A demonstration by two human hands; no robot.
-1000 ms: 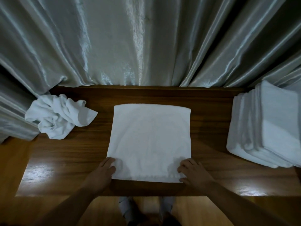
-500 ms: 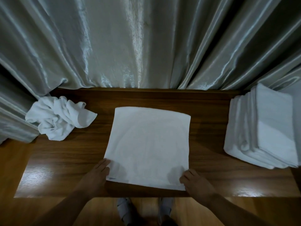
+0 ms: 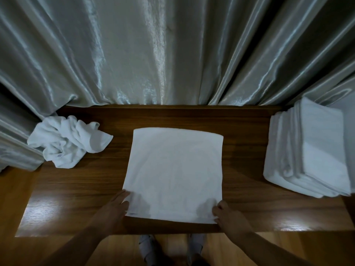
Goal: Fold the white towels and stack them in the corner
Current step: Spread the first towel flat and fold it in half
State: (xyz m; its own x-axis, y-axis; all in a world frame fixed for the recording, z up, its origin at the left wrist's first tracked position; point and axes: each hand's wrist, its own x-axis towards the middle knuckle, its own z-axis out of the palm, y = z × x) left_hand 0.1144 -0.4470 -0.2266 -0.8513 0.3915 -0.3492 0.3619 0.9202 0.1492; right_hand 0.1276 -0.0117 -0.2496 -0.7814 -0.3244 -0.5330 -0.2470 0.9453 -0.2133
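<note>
Grey satin curtain (image 3: pixel 172 54) hangs behind a wooden surface (image 3: pixel 240 160). One towel (image 3: pixel 172 173) lies spread flat at the middle, its near edge close to the surface's near edge. The left hand (image 3: pixel 113 210) touches its near left corner with fingers almost straight and narrow, thumb on the cloth. The right hand (image 3: pixel 232 219) has curled fingers pinching the near right corner. A second ago the left hand lay further in on the cloth with bent fingers; it now sits out at the corner. The towel's near left corner has slid left, so the cloth lies slightly askew. A crumpled heap (image 3: pixel 65 141) sits far left, and the folded stack (image 3: pixel 311 150) far right, both unmoved.
</note>
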